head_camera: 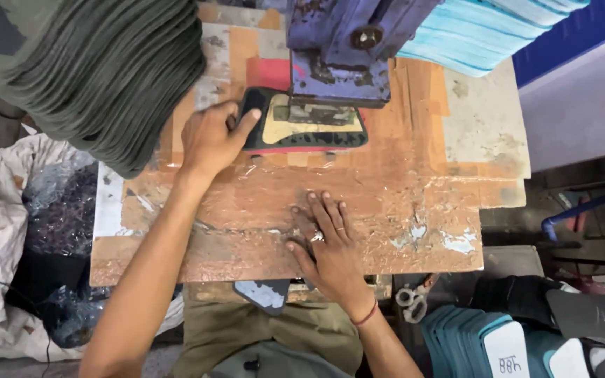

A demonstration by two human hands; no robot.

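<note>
My left hand rests on the left end of a dark cutting die, a frame with a tan sheet inside it, lying on a red pad under the blue press head. My right hand lies flat with spread fingers on the worn, tape-covered brown work board, holding nothing; it wears a ring and a red thread at the wrist.
A tall stack of grey-green sheets stands at the upper left, a teal stack at the upper right. More teal sole-shaped pieces lie at lower right. Scissors hang near the board's front edge. Sacks of scraps sit left.
</note>
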